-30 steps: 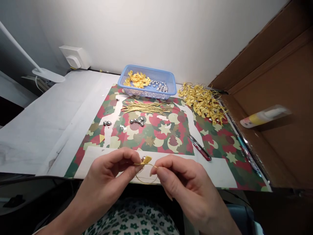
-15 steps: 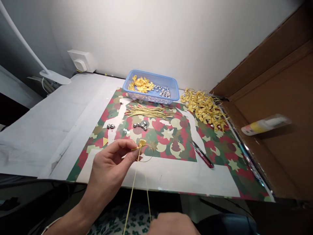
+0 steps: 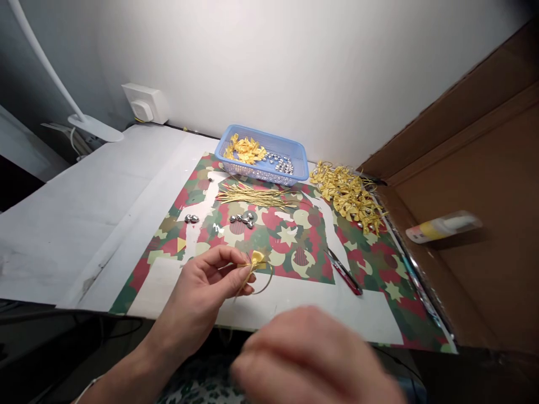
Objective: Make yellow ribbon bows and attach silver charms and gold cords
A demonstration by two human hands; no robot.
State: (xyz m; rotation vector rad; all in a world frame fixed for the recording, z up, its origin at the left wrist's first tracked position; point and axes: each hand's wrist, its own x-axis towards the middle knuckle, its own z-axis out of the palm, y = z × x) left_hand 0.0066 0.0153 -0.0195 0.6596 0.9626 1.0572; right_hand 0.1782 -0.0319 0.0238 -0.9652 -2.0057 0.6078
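Observation:
My left hand [image 3: 204,289] pinches a small yellow ribbon bow [image 3: 257,258] between thumb and fingers, above the front of the mat. A thin gold cord [image 3: 270,282] curves out from the bow in a loop, and its ends hang near my fingertips. Close to the camera, blurred by motion, my right hand [image 3: 311,359] is curled closed at the lower right of the bow. Whatever lies in its fingers is hidden. Beyond the left hand, several silver bells [image 3: 242,219] lie on the patterned mat [image 3: 309,238], with a few more silver bells [image 3: 192,218] to the left.
Gold cords [image 3: 252,195] lie bundled before a blue basket [image 3: 301,163] of yellow bows and silver bells. Finished-looking yellow bows [image 3: 349,193] are heaped at right. Red-handled snips [image 3: 345,274] rest right of my hands. A bottle [image 3: 442,226] stands against the cardboard wall [image 3: 471,163].
My right hand has risen from the bottom edge and come nearer the camera. The long strands stretched down from the bow no longer show. My left hand has shifted slightly right and down with the bow.

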